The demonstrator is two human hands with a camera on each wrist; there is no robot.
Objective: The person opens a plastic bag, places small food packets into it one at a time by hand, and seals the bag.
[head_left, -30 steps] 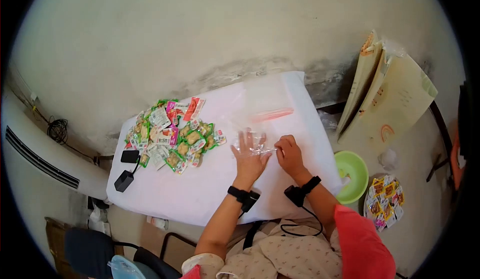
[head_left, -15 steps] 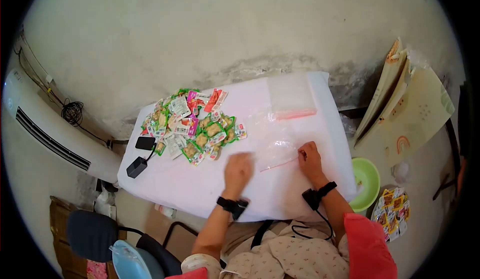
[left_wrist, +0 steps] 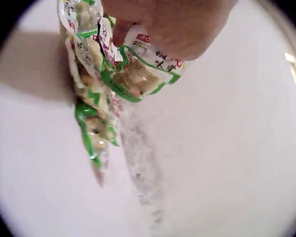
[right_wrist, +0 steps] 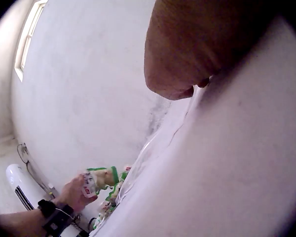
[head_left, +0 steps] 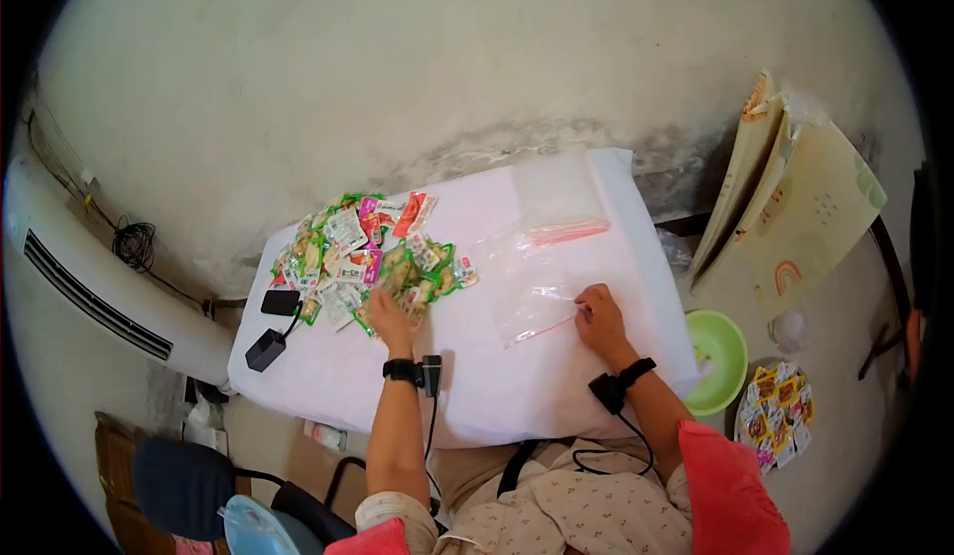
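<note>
My left hand is at the near right side of a pile of snack packets on the white-covered table. It grips a green-edged snack packet with pale food showing through, lifted in the right wrist view. Other green-edged packets lie close by in the left wrist view. Over at the right, my right hand pinches the edge of a clear plastic bag, which lies flat with a red strip at its near end. Its fingertips are mostly hidden in the right wrist view.
Behind the bag lies a stack of clear bags with red strips. A black phone and a black box with a cable sit at the left. A green basin and a dish of packets stand off the table's right side.
My left hand has left the clear bag, swung left to the pile and taken hold of a packet. My right hand stays at the bag's edge. The bag now lies flat.
</note>
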